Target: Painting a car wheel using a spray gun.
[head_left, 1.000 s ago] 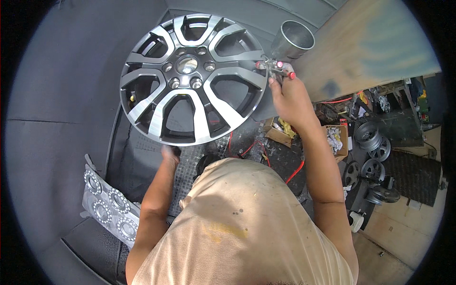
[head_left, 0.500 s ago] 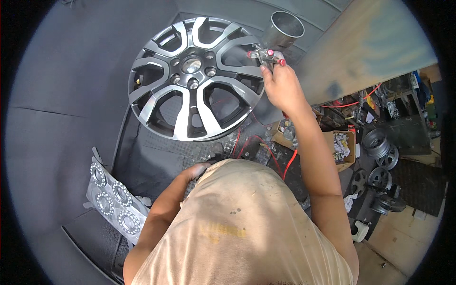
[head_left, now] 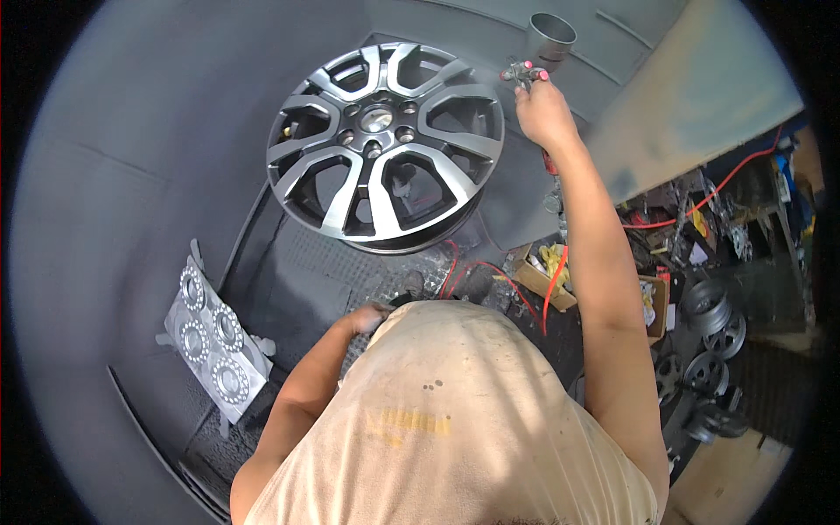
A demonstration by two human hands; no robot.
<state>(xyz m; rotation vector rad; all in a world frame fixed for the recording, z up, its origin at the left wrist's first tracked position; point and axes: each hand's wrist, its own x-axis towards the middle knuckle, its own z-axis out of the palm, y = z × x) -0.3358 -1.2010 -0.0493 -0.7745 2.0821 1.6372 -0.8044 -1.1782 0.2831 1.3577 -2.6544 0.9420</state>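
Observation:
My right hand (head_left: pixel 546 115) is closed around the grip of a spray gun (head_left: pixel 523 74) with red knobs and a silver paint cup (head_left: pixel 552 42) on top. It is held out at the far right, a little off the rim of an alloy wheel (head_left: pixel 383 206). The wheel has dark grey recesses and bright silver spoke faces, and it sits raised above the floor. By the left side of my waist is my left hand (head_left: pixel 371 317), next to something dark at my shirt's edge; its fingers are mostly hidden.
Left, a grey panel (head_left: pixel 248 383) bears several round ring-shaped parts. A red hose (head_left: pixel 555 289) runs past my right forearm. At right stand cardboard boxes (head_left: pixel 544 284), several bare wheels (head_left: pixel 707 374) and a large tan panel (head_left: pixel 700 114). Dark grey walls surround the wheel.
My right hand and the spray gun have moved up and right, from overlapping the wheel's right edge to beside it. The view has shifted slightly; my left hand stays at my waist.

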